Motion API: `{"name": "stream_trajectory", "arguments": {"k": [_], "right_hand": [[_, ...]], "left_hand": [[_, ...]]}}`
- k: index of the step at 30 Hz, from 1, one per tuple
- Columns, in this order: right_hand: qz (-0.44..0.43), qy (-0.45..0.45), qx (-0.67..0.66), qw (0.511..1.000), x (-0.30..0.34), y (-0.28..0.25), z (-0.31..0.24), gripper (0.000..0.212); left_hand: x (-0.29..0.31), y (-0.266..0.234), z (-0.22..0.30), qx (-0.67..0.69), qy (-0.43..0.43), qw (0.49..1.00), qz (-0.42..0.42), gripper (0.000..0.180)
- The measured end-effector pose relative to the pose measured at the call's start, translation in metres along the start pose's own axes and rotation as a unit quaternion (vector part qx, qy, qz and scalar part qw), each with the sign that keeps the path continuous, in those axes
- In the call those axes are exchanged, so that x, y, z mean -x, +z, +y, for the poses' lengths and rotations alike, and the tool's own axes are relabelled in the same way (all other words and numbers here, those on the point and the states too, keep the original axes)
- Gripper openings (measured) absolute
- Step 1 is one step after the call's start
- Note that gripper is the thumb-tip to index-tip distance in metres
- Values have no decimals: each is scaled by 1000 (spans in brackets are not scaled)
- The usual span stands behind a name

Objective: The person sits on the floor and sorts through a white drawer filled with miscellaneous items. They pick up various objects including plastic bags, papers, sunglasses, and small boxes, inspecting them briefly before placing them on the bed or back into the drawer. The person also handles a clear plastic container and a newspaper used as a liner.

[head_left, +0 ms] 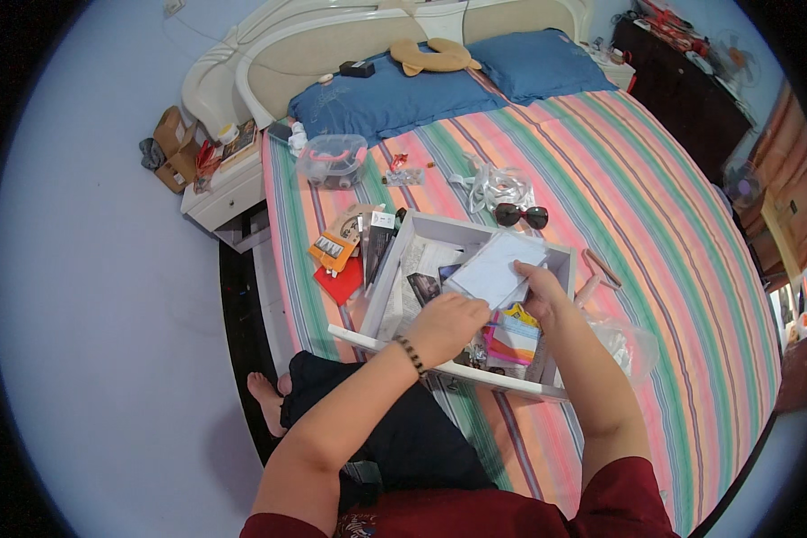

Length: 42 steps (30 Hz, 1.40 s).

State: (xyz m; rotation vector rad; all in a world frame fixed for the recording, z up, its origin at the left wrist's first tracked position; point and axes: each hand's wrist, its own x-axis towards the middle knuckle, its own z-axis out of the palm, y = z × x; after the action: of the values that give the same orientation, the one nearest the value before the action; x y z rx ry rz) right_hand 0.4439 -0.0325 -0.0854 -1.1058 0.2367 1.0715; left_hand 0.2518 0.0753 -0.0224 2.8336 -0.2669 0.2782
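A white drawer [407, 235] lies on the bed in front of me. Over it, my right hand [542, 292] grips a stack of white papers [498, 269] by the right edge, thumb on top. My left hand [453, 325], with fingers curled, pinches the stack's lower edge; its fingertips are partly hidden. Beneath the papers, the drawer holds dark photo-like cards [424, 287], a colourful packet [513, 341] and small items I cannot make out.
Left of the drawer lie an orange packet [334, 253], a red envelope [341, 282] and a black-and-white box [381, 244]. Beyond it are a clear lidded box [332, 162], sunglasses [521, 216] and silvery ribbon [498, 186]. A T-shaped pink-handled tool [603, 269] and clear plastic container [632, 350] lie right.
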Motion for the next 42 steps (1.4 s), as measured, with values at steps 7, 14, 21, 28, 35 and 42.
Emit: {"name": "stream_trajectory", "arguments": {"k": [7,14,21,28,35,42], "right_hand": [[-73,1,24,997,42,27,-11,35],[-120,-11,-2,993,46,46,24,45],[-116,-33,132,984,27,21,30,56],[-105,-38,57,992,41,39,27,51],[-140,-55,74,986,22,29,8,52],[13,-95,674,732,-12,-65,8,61]], "left_hand": [[7,9,-77,437,-269,841,171,25],[-19,42,-68,522,-422,722,165,42],[-12,36,-50,659,-286,685,120,56],[-12,48,-48,441,-372,810,105,67],[-10,36,-53,657,-346,650,161,37],[7,23,-105,637,-398,532,391,37]]}}
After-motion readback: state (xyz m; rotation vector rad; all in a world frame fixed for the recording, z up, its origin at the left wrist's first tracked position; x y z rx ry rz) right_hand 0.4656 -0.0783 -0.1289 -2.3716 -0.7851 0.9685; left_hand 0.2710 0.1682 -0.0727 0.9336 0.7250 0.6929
